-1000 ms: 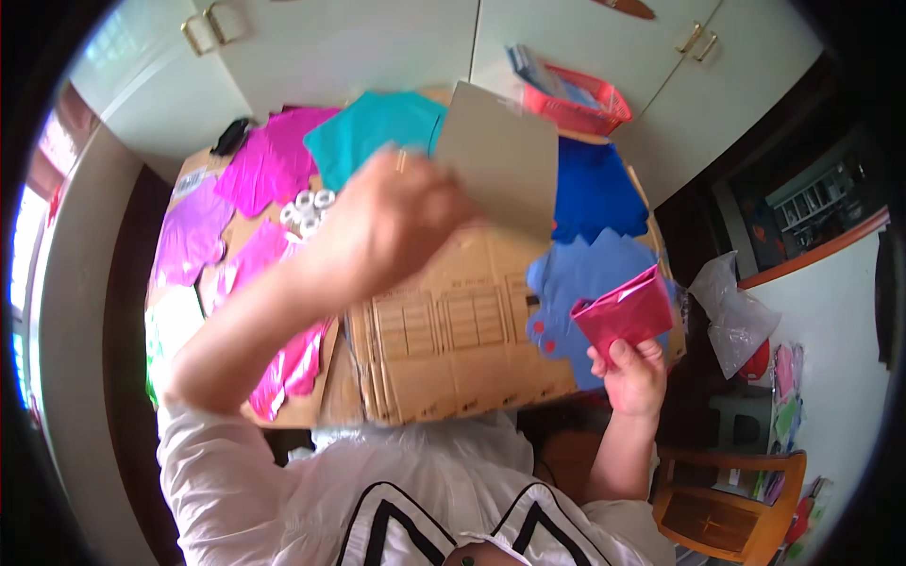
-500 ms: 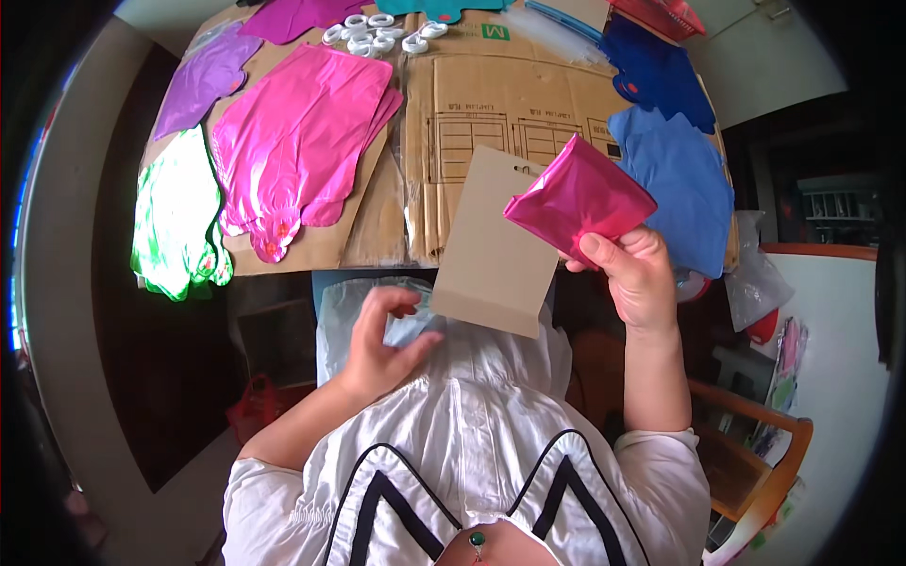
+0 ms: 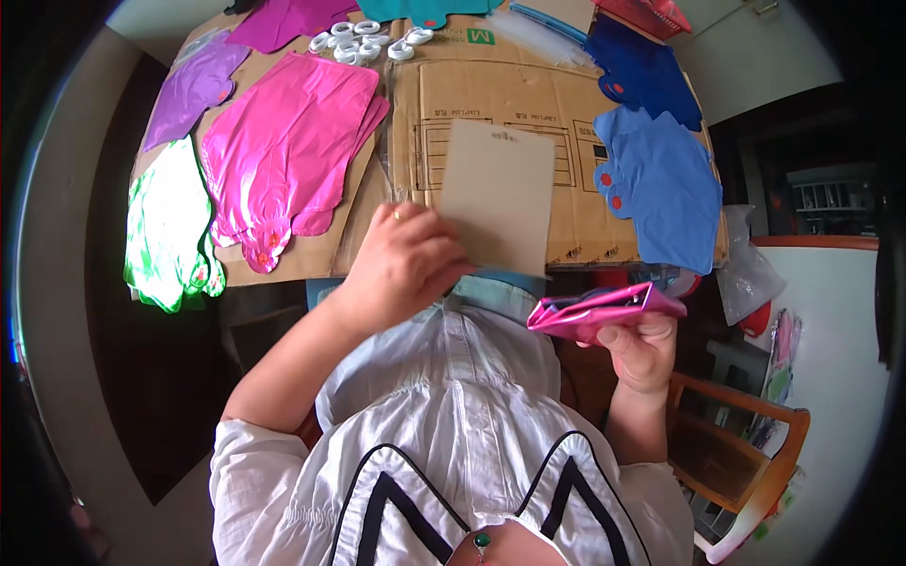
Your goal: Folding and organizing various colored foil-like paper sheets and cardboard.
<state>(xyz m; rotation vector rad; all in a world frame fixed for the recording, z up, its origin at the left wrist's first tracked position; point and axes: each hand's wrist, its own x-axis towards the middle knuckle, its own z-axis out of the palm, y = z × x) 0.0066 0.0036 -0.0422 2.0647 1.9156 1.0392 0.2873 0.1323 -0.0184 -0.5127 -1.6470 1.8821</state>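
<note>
My left hand (image 3: 401, 264) grips the lower left corner of a plain beige card (image 3: 497, 196) and holds it upright over the flattened cardboard (image 3: 491, 90) on the table. My right hand (image 3: 642, 349) holds a folded pink foil packet (image 3: 604, 309) flat, low at my right side, apart from the card. Pink foil balloons (image 3: 283, 141) lie flat on the left part of the cardboard, light blue ones (image 3: 665, 184) on the right.
Purple (image 3: 193, 90) and green (image 3: 165, 231) foil balloons lie at the far left, dark blue ones (image 3: 642, 71) at the back right. Several white rings (image 3: 363, 40) sit at the back. A wooden chair (image 3: 746, 453) stands at my right.
My left hand brought the card from the table down to my lap and has raised it again. My right hand lowered the pink packet and turned it flat.
</note>
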